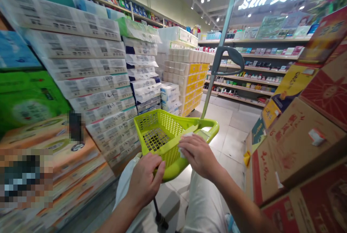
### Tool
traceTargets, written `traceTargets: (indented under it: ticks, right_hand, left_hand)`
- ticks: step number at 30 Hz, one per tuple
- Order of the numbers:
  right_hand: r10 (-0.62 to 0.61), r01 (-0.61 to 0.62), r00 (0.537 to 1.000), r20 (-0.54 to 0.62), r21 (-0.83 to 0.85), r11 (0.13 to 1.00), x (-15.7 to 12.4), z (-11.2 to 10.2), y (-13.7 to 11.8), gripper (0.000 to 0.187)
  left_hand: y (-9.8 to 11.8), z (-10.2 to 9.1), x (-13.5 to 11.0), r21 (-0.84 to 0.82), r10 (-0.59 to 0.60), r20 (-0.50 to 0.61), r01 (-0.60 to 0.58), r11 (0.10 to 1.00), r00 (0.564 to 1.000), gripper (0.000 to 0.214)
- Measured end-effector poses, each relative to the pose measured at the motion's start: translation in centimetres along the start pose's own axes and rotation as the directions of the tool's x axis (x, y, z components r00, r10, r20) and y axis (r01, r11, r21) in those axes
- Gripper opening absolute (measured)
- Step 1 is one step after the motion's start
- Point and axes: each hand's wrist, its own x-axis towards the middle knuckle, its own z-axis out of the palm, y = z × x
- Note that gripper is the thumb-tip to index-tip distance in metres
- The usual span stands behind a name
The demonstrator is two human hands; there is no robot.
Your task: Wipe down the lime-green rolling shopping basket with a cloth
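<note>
A lime-green plastic shopping basket (159, 131) on wheels stands in front of me, with a grey pull handle (229, 57) rising from its far side. My left hand (143, 182) grips the basket's near rim with fingers curled over the edge. My right hand (199, 155) presses a small white cloth or tissue (186, 142) against the basket's right rim, fingers closed on it. The basket looks empty inside. My light trousers (203, 204) show below.
Stacked packs of tissue and toilet paper (92, 77) line the left side. Red and brown cardboard boxes (298, 142) are piled on the right. A tiled aisle (233, 128) runs ahead to shelves of small goods (252, 77).
</note>
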Motion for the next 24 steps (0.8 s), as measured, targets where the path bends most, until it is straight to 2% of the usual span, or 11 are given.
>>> traceTargets:
  ticks: [2, 4, 9, 13, 18, 24]
  right_hand:
    - [-0.012, 0.012, 0.989, 0.151, -0.002, 1.0, 0.8, -0.5, 0.2, 0.021]
    - [0.0, 0.001, 0.974, 0.225, -0.002, 1.0, 1.4, -1.1, 1.2, 0.024]
    - [0.115, -0.113, 0.955, 0.275, -0.024, 0.993, 2.2, -2.0, 5.0, 0.028]
    - [0.194, -0.186, 0.941, 0.279, -0.056, 0.981, 2.2, -1.6, 6.2, 0.028]
    - [0.18, -0.173, 0.956, 0.23, -0.053, 0.984, 1.9, -1.2, 5.4, 0.025]
    - [0.076, -0.071, 0.96, 0.27, -0.026, 0.997, 2.1, -0.4, 0.8, 0.02]
  left_hand:
    - [-0.3, 0.3, 0.0, -0.029, 0.009, -0.028, -0.01, 1.0, 1.0, 0.035]
    - [-0.8, 0.6, -0.2, -0.068, 0.009, -0.056, -0.013, 0.998, 0.998, 0.035]
    - [-2.2, 1.2, -1.0, -0.159, -0.003, -0.136, -0.018, 0.987, 0.991, 0.034]
    - [-1.9, 1.2, -1.1, -0.186, -0.02, -0.183, -0.014, 0.982, 0.983, 0.033]
    - [-1.0, 1.1, -0.8, -0.199, -0.096, -0.175, 0.06, 0.978, 0.98, 0.035]
    - [-1.5, 1.5, -0.6, -0.203, -0.068, -0.149, 0.037, 0.979, 0.986, 0.033]
